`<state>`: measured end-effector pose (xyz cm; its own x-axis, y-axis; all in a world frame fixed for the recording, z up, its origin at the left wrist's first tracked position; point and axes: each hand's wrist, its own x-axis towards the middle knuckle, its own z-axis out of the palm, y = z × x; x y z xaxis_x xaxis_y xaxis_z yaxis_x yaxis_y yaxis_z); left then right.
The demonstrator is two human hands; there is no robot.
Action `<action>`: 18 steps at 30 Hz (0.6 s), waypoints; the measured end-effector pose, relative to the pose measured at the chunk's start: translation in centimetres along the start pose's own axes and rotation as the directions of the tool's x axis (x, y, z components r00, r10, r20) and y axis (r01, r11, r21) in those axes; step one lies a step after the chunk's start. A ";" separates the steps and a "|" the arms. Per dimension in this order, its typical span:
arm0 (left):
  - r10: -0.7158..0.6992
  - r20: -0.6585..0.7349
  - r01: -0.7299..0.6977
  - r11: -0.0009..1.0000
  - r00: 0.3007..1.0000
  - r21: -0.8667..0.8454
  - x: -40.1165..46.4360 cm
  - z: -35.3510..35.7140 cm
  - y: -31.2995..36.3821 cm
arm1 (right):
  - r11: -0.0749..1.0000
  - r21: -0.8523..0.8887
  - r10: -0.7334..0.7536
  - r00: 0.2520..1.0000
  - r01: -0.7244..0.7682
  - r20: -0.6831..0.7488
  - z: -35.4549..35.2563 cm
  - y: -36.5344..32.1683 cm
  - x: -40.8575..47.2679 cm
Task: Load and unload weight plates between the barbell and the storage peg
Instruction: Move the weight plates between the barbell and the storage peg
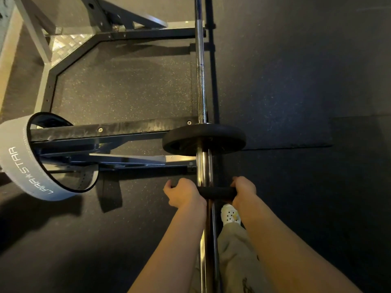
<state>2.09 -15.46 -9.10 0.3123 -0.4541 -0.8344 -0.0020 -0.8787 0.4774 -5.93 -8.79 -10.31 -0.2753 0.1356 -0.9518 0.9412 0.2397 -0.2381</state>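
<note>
Two hands (211, 192) gripping small black plate (218, 192) on barbell sleeve (204, 166).

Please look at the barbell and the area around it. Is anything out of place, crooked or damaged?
Nothing looks damaged or crooked. The larger plate sits square on the barbell sleeve, and both hands hold a small plate on the sleeve. The only odd item is a lifting belt hung on the rack.

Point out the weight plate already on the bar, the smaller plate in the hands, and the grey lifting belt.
weight plate (228, 132), head view, on its upper rim right of the bar.
smaller plate (218, 192), head view, on its dark edge between the hands.
lifting belt (25, 163), head view, on the lettered outer face.
</note>
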 end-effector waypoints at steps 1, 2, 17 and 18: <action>0.003 0.002 -0.003 1.000 1.000 -0.010 -0.1 -0.3 0.0 | 0.999 -0.037 0.031 0.999 -0.029 0.034 -0.3 0.0 0.1; -0.005 0.002 0.005 1.000 1.000 -0.030 -0.2 -0.5 0.2 | 0.999 -0.005 0.046 0.999 -0.046 0.026 -0.6 0.1 -0.5; -0.083 -0.138 0.066 0.990 0.987 -0.125 0.6 3.5 1.5 | 0.987 0.082 0.137 0.990 -0.139 0.038 1.1 -3.4 0.5; -0.062 -0.171 0.040 0.991 0.983 -0.125 0.8 4.1 1.6 | 0.987 0.067 0.145 0.989 -0.147 0.037 1.3 -3.8 1.0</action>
<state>-1.58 -17.87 -10.13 0.4700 -0.3670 -0.8027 0.1294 -0.8710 0.4740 -9.50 -10.77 -10.58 -0.1289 0.1335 -0.9826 0.9824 0.1520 -0.1083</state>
